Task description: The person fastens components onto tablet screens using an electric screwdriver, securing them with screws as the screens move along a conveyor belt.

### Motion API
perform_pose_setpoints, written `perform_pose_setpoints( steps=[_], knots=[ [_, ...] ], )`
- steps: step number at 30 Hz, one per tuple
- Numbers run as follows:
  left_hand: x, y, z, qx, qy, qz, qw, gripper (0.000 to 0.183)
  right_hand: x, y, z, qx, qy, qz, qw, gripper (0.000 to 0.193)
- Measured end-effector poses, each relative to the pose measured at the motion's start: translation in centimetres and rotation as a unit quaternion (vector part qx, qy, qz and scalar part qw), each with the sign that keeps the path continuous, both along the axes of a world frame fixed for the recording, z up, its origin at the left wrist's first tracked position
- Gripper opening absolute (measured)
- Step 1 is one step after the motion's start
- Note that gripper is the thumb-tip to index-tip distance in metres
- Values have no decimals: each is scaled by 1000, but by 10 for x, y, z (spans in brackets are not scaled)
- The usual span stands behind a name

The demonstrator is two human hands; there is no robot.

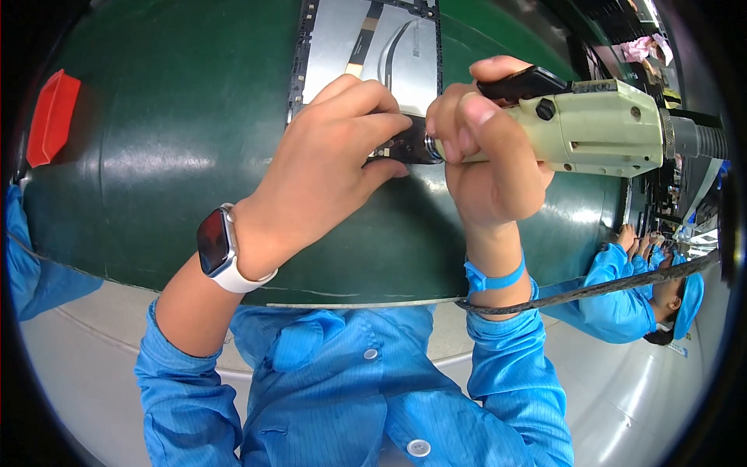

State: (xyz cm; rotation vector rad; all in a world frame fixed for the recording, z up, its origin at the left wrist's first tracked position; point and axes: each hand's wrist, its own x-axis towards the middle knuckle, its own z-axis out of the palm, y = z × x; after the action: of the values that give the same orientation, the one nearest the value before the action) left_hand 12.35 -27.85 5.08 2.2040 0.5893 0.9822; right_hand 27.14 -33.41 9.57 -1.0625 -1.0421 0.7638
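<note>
Power tool (599, 128) firmly wrapped by the right hand (494, 148), long axis sideways in my head view, nose leftward at the silver panel's (377, 74) dark near end (416, 146); left hand (319, 156) straddles that end, pinching or not, I can't tell.

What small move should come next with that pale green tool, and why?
Probably a gentle press of the pale green tool by the right hand, while the left hand steadies the dark part. The left finger and thumb bracket that part, and the tool's front end is at it; whether they touch is unclear.
</note>
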Motion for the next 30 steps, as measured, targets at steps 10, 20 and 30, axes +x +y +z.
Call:
perform_pose_setpoints(
  steps=[10,20,30],
  knots=[
    [-1,3,1,7,1,-8,1000,6,-5,4,-5,3,-34,16,999,22],
    [-1,2,2,47,24,-13,999,22,25,3,5,49,52,6,997,26],
    [-8,-8,-6,155,80,-8,985,26,52,-5,-2,59,-25,-58,996,25]
  ],
)
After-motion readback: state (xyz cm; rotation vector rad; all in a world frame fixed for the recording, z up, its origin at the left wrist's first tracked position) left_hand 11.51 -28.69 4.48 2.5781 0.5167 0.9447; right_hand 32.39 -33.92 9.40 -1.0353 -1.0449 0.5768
